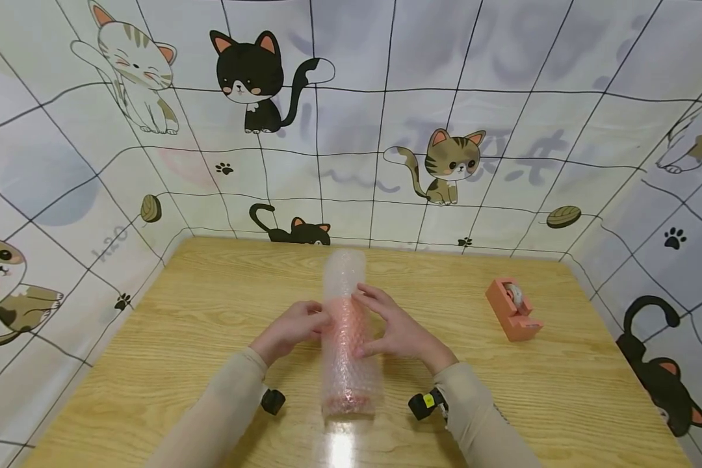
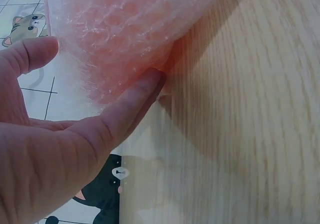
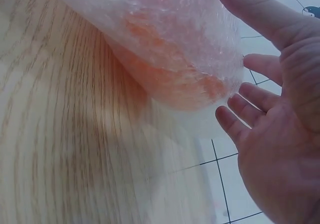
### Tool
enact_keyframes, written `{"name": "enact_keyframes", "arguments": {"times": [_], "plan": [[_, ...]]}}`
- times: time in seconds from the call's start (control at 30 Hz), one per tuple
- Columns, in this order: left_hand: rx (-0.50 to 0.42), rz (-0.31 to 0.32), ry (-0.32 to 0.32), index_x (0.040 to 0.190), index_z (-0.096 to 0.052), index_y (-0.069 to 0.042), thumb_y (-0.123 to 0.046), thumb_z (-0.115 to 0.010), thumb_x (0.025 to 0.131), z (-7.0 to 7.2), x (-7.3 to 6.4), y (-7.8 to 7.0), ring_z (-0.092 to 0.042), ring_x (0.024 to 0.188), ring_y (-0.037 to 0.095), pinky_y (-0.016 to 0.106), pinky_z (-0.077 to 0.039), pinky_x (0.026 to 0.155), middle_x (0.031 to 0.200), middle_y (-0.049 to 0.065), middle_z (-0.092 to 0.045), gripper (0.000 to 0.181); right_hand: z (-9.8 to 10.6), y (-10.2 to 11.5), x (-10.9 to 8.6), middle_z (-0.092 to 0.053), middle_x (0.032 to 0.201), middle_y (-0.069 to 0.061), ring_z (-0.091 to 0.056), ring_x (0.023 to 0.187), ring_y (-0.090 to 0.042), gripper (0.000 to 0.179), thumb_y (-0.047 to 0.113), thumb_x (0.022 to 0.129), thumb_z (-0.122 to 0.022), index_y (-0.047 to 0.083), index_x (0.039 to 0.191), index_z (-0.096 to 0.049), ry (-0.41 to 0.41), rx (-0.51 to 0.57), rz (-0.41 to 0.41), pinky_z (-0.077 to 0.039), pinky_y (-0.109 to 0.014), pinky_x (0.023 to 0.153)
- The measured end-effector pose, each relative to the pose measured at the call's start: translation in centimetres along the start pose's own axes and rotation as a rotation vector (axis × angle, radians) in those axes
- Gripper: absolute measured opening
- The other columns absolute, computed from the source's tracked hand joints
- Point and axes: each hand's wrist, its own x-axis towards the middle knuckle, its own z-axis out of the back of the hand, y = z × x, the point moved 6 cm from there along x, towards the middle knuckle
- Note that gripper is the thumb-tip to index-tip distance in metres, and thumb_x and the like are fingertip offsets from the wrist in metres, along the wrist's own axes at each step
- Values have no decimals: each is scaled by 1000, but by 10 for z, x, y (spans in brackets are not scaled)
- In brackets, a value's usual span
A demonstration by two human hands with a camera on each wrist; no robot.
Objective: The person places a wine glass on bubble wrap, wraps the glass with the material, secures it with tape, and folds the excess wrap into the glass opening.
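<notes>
A long roll of bubble wrap lies lengthwise on the wooden table, with something pink-orange showing through its layers. The wrap's far end is clear and paler. My left hand touches the roll's left side. In the left wrist view, the fingers reach along the roll's lower edge by the tabletop, and the thumb stands apart at its side. My right hand is spread along the right side, thumb and fingertips at the wrap. The right wrist view shows those fingers extended, beside the bubbled surface.
To the right on the table stands a pink tape dispenser with a tape roll in it. A cat-patterned cloth with grid lines hangs behind the table and at both sides.
</notes>
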Motion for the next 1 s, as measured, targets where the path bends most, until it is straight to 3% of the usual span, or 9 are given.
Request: {"name": "enact_keyframes", "arguments": {"times": [0.27,0.4,0.5,0.7,0.83,1.0], "plan": [[49,5,24,142,-47,15,-16,-55,89,-4,1,-1,-67,108,29,44,-57,97,130,23,-62,62,1,1,-1,-21,171,-9,-22,154,-38,105,33,73,-95,9,159,-40,-3,-18,7,-29,-67,117],[129,17,-13,139,-54,10,-22,-57,90,-2,1,-1,-69,106,27,43,-57,96,128,19,-65,59,-1,2,0,-22,170,-11,-23,153,-39,105,34,73,-95,9,159,-40,-11,-33,19,-30,-68,116],[208,-16,-76,139,-55,8,-22,-61,90,2,-1,-6,-68,105,29,43,-59,90,127,20,-65,58,-4,2,1,-23,169,-11,-21,154,-39,105,36,73,-95,9,159,-40,-16,-35,23,-28,-68,117],[423,-275,-241,136,-58,6,-11,-72,86,6,-14,-29,-60,108,33,45,-56,88,125,21,-59,55,-10,3,6,-25,169,-10,-22,153,-38,105,37,74,-94,12,160,-39,-21,-53,25,-28,-68,117],[493,-431,-276,131,-63,3,-10,-77,83,1,-22,-40,-59,111,33,47,-54,94,127,18,-58,51,-13,6,9,-27,168,-11,-22,154,-39,111,38,74,-94,9,162,-32,-19,-59,15,-17,-67,122],[579,-538,-297,121,-68,-1,-16,-88,79,-7,-28,-46,-59,119,33,49,-52,101,125,14,-60,49,-17,5,12,-30,168,-7,-23,154,-33,127,37,72,-96,6,165,-16,-26,-22,-29,-20,-62,123]]}}
